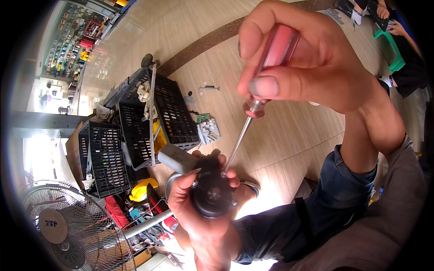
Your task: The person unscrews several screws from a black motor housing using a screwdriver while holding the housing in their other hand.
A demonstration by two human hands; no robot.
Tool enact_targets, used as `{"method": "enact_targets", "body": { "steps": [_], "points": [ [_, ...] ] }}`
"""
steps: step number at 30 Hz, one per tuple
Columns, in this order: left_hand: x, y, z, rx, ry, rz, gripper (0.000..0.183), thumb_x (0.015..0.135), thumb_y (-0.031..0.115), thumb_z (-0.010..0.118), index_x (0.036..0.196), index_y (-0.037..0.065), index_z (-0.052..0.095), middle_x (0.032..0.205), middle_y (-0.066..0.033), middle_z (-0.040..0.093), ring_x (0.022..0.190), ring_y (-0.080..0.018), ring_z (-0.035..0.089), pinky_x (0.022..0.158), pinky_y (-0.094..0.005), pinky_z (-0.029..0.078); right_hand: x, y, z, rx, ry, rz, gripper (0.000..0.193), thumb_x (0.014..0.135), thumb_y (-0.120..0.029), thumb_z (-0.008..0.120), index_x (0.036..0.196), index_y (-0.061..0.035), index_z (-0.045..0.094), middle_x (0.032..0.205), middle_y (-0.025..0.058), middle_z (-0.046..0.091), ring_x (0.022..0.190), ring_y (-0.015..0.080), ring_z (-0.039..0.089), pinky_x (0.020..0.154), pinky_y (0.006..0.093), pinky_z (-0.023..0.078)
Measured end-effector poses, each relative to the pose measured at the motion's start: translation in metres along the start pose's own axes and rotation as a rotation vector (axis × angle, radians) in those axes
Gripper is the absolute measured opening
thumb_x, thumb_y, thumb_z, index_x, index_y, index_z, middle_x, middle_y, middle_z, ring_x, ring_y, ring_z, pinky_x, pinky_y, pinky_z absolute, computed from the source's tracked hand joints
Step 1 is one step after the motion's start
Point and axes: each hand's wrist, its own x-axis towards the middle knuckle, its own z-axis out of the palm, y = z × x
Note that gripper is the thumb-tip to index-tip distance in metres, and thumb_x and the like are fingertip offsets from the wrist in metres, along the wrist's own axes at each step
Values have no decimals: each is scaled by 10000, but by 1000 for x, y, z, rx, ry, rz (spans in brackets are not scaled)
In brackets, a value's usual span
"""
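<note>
A person's left hand grips a round black motor above their lap while the right hand pinches a red-handled screwdriver, tip on a rim screw, others seemingly still seated.

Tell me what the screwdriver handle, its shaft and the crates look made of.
The screwdriver handle looks like clear red plastic: light glows through it. The shaft looks like bare steel, thin, grey and shiny. The crates look like matte black moulded plastic, with slotted lattice walls.
</note>
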Motion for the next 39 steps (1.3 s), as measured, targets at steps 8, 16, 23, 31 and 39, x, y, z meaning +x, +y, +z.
{"method": "enact_targets", "body": {
  "steps": [8,16,23,31,39],
  "points": [
    [2,0,2,-4,-21,-27,414,874,226,588,1244,42,602,1123,-275,632,873,-376,632,746,-466,517,5,-22,23,168,108,161,272,943,-175,718,1102,-5,577,983,53,652,866,55,624,749,250,514],
    [-2,2,-1,-8,-8,-6,408,875,224,587,1238,39,602,1125,-255,640,874,-371,639,743,-467,516,25,25,-11,-270,-212,-277,292,959,-125,677,1188,-7,540,1109,102,670,1016,118,648,865,312,535],
    [0,2,-1,11,-34,-1,409,873,220,588,1241,44,600,1127,-254,652,870,-374,645,745,-469,513,15,8,-2,267,-60,-35,245,971,-141,671,1157,-26,561,1061,68,668,931,102,653,801,283,532],
    [-1,4,-3,-5,-17,-2,410,869,220,588,1237,41,605,1127,-254,656,866,-384,644,736,-478,508,16,-16,61,-46,359,-17,276,961,-151,692,1157,-16,552,980,75,678,904,125,663,806,297,541],
    [-1,1,-1,12,-3,-12,410,869,219,589,1237,39,609,1130,-255,652,869,-383,639,736,-476,508,26,38,-10,34,-276,-159,321,943,-100,691,1200,-3,524,1099,122,698,1027,163,672,935,345,531]
  ]
}}
